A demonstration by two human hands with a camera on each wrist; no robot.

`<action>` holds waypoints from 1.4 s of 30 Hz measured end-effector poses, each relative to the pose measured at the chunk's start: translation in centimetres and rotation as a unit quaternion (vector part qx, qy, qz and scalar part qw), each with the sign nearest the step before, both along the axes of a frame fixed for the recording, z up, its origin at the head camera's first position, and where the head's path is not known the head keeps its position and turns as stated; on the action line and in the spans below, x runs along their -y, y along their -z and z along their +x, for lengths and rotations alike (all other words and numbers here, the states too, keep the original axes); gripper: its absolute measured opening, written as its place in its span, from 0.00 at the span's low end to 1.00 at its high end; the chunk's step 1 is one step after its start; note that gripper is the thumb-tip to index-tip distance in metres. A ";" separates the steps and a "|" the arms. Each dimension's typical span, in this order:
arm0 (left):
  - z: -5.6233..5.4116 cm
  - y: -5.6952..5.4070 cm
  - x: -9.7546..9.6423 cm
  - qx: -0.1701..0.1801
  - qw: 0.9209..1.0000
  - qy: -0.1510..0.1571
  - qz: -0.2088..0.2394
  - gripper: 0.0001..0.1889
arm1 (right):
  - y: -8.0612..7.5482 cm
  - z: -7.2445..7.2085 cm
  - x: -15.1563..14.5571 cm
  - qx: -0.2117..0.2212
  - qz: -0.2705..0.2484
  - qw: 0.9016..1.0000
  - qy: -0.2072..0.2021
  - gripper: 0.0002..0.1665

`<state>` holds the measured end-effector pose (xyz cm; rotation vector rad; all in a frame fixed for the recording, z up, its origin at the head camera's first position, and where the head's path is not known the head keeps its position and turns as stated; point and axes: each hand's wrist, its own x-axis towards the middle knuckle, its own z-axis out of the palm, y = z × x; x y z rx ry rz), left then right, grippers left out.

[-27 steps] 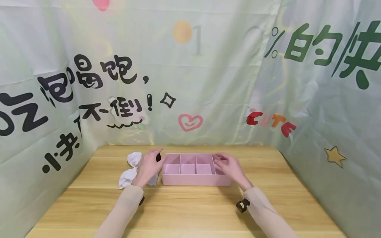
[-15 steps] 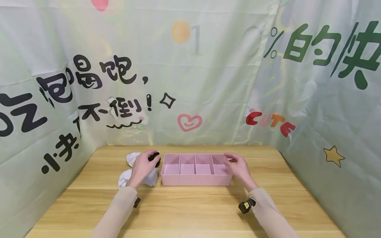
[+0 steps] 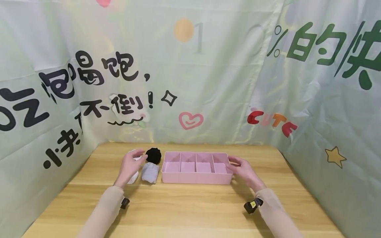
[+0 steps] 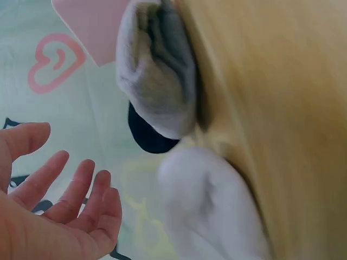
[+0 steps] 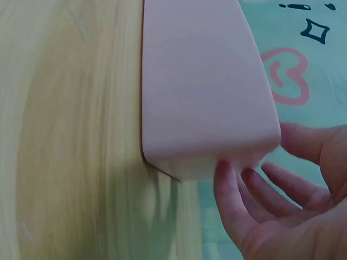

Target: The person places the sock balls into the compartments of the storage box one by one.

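My left hand (image 3: 131, 165) hovers over the white rolled socks (image 3: 133, 178) and partly hides them; its fingers are loosely bent and hold nothing. In the left wrist view, a white bundle (image 4: 206, 206) and a grey rolled sock (image 4: 157, 76) lie apart from that hand. Right of it, a black balled sock (image 3: 153, 155) sits behind the grey sock (image 3: 150, 173). A pink divided box (image 3: 196, 178) stands beside these. At the box's right end is my right hand (image 3: 245, 172), thumb by the top corner and fingertips at the end wall, fingers only slightly bent.
The box's several compartments show bare floors. A wooden table (image 3: 190, 208) carries everything. Printed fabric (image 3: 220, 82) hangs behind the table and along both sides. Each wrist wears a small black camera (image 3: 253, 205).
My left hand has drawn back to the left from beside the box, uncovering the black and grey socks. My right hand has shifted right from over the end compartment to the box's right end.
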<state>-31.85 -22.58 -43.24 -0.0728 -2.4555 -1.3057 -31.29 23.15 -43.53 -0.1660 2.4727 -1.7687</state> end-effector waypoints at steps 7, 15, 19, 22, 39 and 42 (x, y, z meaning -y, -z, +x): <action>-0.2 0.3 1.5 0.027 0.999 0.021 0.032 0.21 | -0.1 -0.1 -1.1 0.027 -0.024 0.998 -0.045 0.39; -0.3 -0.1 3.3 0.099 0.991 0.078 0.044 0.28 | 0.3 -0.1 -1.6 0.025 -0.024 0.998 -0.057 0.41; -0.5 0.3 3.7 0.132 0.982 0.106 0.079 0.30 | 0.4 0.2 -2.0 0.026 -0.017 0.998 -0.052 0.41; -0.6 0.8 4.2 0.144 0.978 0.118 0.097 0.29 | 0.6 0.3 -2.3 0.029 -0.016 0.998 -0.058 0.42; -0.3 1.8 7.3 0.205 0.958 0.170 0.109 0.33 | 0.8 -0.1 -2.0 0.025 -0.005 0.997 -0.067 0.43; -0.1 2.3 7.9 0.213 0.956 0.164 0.116 0.32 | 0.9 -0.1 -1.7 0.023 -0.006 0.997 -0.071 0.42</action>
